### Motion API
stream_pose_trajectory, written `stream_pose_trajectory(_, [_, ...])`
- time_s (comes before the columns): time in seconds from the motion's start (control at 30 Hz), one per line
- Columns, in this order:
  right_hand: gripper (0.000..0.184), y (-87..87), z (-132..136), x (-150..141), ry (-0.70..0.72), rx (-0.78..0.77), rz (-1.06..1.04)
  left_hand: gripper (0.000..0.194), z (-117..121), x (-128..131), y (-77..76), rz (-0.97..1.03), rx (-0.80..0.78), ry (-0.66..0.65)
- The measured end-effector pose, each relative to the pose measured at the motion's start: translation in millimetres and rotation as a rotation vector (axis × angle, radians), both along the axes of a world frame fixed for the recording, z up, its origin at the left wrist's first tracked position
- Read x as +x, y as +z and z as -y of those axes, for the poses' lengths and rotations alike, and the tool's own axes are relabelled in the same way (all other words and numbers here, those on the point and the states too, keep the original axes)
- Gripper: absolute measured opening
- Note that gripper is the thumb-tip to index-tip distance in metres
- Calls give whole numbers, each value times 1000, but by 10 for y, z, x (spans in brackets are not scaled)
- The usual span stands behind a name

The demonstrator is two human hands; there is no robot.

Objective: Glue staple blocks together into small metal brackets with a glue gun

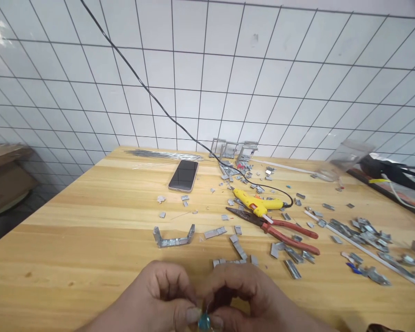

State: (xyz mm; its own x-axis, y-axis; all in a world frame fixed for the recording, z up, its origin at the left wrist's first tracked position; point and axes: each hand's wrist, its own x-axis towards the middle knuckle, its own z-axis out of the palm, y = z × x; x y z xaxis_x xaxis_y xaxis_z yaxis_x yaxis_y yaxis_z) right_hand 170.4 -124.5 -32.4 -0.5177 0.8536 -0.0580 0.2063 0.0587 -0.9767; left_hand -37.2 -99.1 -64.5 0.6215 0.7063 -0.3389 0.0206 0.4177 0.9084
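My left hand (159, 295) and my right hand (242, 295) meet at the bottom edge of the view, low over the wooden table (90, 240). Both are closed, their fingers curled and thumbs pressed together around a small blue-green object (204, 321) that is mostly hidden. Just beyond my knuckles lie short grey metal strips (230, 262). A U-shaped metal bracket (174, 238) stands on the table in front of my left hand.
Red-handled pliers (280, 228) and a yellow glue gun (257, 202) with a black cord lie to the right of centre. A phone (183, 175) rests face up farther back. Many metal scraps (363, 230) are scattered at right. A white gridded wall stands behind the table.
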Motion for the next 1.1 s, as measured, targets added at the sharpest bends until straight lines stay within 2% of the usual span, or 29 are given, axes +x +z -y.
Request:
stream_pose_trajectory(0.17, [14, -25, -11, 17, 40, 90, 30, 37, -29, -4, -45, 10, -52, -5])
stream_pose_trajectory(0.3, [13, -116, -37, 4, 53, 241, 27, 36, -8, -4, -67, 43, -54, -38])
stream_pose_trajectory(0.47, [13, -156, -74, 12, 126, 405, 15, 33, 14, 24, 12, 78, -34, -63])
stream_pose_trajectory(0.57, [8, -129, -79, 26, 44, 489, 44, 39, 10, 39, 43, 99, -70, -48])
stream_pose_trajectory(0.7, [13, -134, -82, 3, -104, 557, 103, 44, 6, 59, 35, 77, -86, -22])
stream_pose_trajectory(0.87, [16, -196, -80, -56, -129, 549, 143, 38, 16, 93, 79, -23, -75, 47])
stream_pose_trajectory(0.97, [16, -167, -85, -55, -157, 483, 167, 36, 23, 99, 103, -48, -81, 50])
stream_pose_trajectory(1.03, [13, -112, -93, -41, -225, 349, 152, 35, 30, 98, 110, -63, -95, 54])
stream_pose_trajectory(1.1, [11, -50, -102, -34, -315, 126, 74, 33, 40, 100, 115, -69, -100, 59])
